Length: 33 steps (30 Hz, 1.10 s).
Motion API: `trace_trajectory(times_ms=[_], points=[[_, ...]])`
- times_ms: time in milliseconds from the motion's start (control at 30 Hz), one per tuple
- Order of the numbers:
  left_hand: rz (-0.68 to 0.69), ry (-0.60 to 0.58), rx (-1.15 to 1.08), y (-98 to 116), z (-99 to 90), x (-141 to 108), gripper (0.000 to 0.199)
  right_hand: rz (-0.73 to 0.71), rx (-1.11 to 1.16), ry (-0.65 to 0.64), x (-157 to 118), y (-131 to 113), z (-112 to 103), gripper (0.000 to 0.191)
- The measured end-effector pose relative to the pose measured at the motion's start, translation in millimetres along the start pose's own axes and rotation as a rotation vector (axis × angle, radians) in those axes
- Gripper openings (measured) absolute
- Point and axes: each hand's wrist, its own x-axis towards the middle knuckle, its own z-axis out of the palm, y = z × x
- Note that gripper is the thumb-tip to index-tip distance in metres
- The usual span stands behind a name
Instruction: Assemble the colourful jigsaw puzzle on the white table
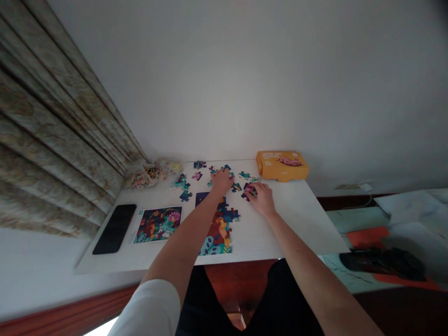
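While two bare hands work over a smooth white worktop [308,214], one partly joined jigsaw [224,228] lies flat below the left forearm, which hides part of it.

The left hand [221,181] bends over knobbed loose pieces [185,196] towards the back, covering some, so they cannot be fully counted; whether its fingers pinch one, I cannot tell. The right hand [262,199] has curled fingers against a dark purple piece [249,187], their grip too small to make out. Around them: one glossy black phone [114,229], one flat printed sheet [159,225], one yellow-orange carton [283,165], and crinkled clear plastic bags [140,177], number unclear, beside a pleated patterned curtain [52,116] cut off at the left.
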Motion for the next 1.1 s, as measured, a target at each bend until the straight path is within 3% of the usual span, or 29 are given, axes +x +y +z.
trace_trajectory(times_ms=[233, 467, 600, 733, 900, 1100], points=[[-0.039, 0.001, -0.024, 1.0, -2.8, 6.4, 0.039, 0.001, -0.044, -0.022, 0.6, -4.6, -0.2, 0.036], [0.083, 0.002, -0.045, -17.3, -13.0, 5.6, 0.042, 0.037, -0.037, -0.004, 0.4, -1.3, 1.7, 0.043], [0.141, 0.031, -0.072, -23.4, -12.0, 0.1, 0.034, 0.039, -0.048, -0.004, 1.1, -3.5, -0.4, 0.04], [0.32, -0.082, -0.043, -23.3, -5.6, -3.9, 0.034, 0.032, -0.051, -0.026, 0.6, -8.5, -5.6, 0.04], [0.37, -0.176, 0.017, -33.4, -2.0, -4.6, 0.041, -0.142, -0.035, -0.136, -2.0, -15.3, -14.9, 0.037], [0.346, -0.108, 0.0, -52.9, -3.8, -4.9, 0.048, -0.239, -0.038, -0.194, -1.7, -17.6, -17.8, 0.033]])
